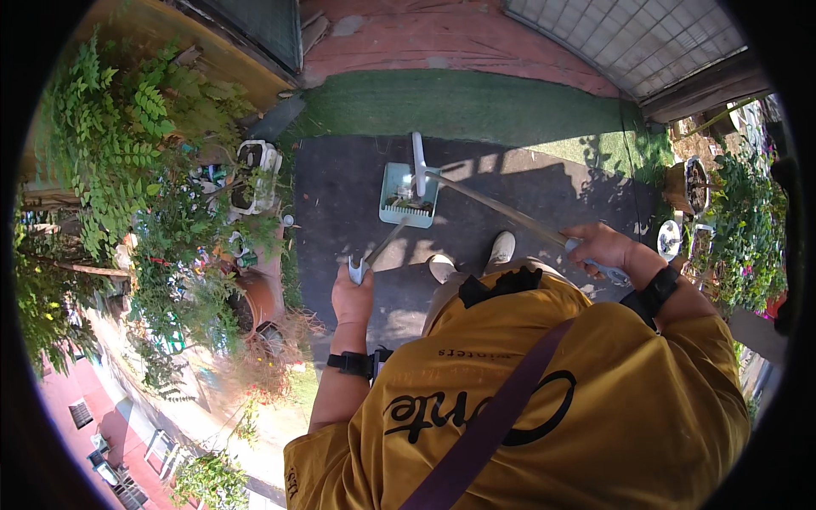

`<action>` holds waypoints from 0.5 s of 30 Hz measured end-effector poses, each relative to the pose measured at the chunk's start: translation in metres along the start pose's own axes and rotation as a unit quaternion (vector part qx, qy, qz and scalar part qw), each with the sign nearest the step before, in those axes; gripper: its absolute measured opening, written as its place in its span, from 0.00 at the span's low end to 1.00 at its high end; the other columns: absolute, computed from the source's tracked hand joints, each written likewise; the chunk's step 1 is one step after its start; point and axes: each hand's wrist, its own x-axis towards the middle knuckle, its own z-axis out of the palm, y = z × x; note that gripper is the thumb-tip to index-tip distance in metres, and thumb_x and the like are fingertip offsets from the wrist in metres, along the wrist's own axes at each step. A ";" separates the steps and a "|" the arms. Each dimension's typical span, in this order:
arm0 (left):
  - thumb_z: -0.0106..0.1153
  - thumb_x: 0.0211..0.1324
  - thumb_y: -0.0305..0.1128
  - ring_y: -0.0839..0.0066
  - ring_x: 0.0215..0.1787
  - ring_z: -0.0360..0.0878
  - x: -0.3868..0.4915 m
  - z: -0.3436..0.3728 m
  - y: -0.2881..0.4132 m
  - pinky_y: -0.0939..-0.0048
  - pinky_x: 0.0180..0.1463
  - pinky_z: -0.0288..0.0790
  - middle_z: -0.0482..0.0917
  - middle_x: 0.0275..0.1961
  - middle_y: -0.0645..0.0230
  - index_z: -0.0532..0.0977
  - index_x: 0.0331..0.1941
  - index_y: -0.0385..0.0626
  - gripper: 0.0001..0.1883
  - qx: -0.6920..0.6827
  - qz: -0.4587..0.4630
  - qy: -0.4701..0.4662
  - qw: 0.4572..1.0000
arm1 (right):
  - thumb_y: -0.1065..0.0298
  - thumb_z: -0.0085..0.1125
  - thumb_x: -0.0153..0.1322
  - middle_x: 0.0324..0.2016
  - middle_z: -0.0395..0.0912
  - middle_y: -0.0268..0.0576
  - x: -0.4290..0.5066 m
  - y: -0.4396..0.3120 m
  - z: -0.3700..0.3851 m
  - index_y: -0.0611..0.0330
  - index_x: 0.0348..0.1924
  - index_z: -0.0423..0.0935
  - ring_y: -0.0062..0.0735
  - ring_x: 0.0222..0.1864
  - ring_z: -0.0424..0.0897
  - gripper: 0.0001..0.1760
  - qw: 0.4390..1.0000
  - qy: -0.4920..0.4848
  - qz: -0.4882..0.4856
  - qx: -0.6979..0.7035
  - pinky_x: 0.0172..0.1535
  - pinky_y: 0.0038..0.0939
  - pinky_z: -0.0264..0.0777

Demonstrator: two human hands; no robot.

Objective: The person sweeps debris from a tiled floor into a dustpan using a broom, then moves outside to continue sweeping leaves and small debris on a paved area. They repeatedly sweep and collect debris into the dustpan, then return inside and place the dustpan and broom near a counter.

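My left hand (352, 298) is closed around the upper end of the handle of a light blue long-handled dustpan (422, 220). The pan lies on the dark ground covering (344, 191) in front of my feet, with some debris and a toothed comb edge in it. My right hand (599, 247) grips the grey end of a broom's pole, which slants away to the left. The broom's pale head (419, 162) reaches over the pan's right part; whether its bristles touch the pan cannot be told.
Green artificial turf (446, 102) borders the dark covering ahead. Potted plants and white planters (258, 175) line the left side, with a terracotta pot (258, 299). More planters (695, 185) stand at the right. A gridded panel (631, 44) is at the upper right.
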 end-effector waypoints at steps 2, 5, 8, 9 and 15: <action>0.65 0.50 0.40 0.48 0.34 0.79 -0.005 -0.001 0.000 0.57 0.39 0.71 0.80 0.31 0.49 0.74 0.33 0.38 0.17 0.010 0.009 0.000 1.000 | 0.75 0.53 0.62 0.19 0.73 0.41 0.008 -0.008 0.007 0.61 0.67 0.62 0.25 0.16 0.73 0.37 0.998 0.048 -0.009 0.029 0.18 0.29 0.68; 0.63 0.52 0.42 0.47 0.38 0.80 -0.015 -0.007 0.000 0.53 0.42 0.72 0.81 0.33 0.51 0.74 0.36 0.43 0.16 0.005 -0.016 -0.048 0.999 | 0.75 0.51 0.63 0.21 0.74 0.44 0.036 -0.015 0.015 0.62 0.68 0.59 0.27 0.17 0.74 0.38 0.992 0.117 -0.051 -0.008 0.20 0.30 0.69; 0.62 0.53 0.42 0.47 0.37 0.80 -0.027 -0.010 -0.002 0.53 0.41 0.72 0.81 0.32 0.50 0.74 0.37 0.44 0.15 -0.003 -0.013 -0.067 0.998 | 0.75 0.50 0.64 0.22 0.75 0.47 0.071 -0.016 0.019 0.62 0.68 0.58 0.30 0.17 0.75 0.38 0.982 0.180 -0.044 -0.042 0.23 0.31 0.71; 0.62 0.53 0.42 0.46 0.37 0.79 -0.029 -0.008 -0.001 0.53 0.41 0.72 0.81 0.32 0.50 0.73 0.37 0.43 0.15 0.004 -0.011 -0.077 0.997 | 0.75 0.49 0.64 0.22 0.75 0.47 0.080 -0.013 0.022 0.61 0.69 0.58 0.31 0.17 0.75 0.37 0.979 0.198 -0.036 -0.046 0.24 0.32 0.71; 0.62 0.53 0.43 0.46 0.38 0.79 -0.051 0.015 0.005 0.52 0.41 0.72 0.81 0.33 0.49 0.73 0.39 0.43 0.16 0.038 -0.032 -0.088 0.995 | 0.74 0.52 0.63 0.21 0.76 0.45 0.054 0.024 0.034 0.58 0.67 0.62 0.30 0.17 0.75 0.36 0.979 0.034 0.004 -0.198 0.23 0.32 0.72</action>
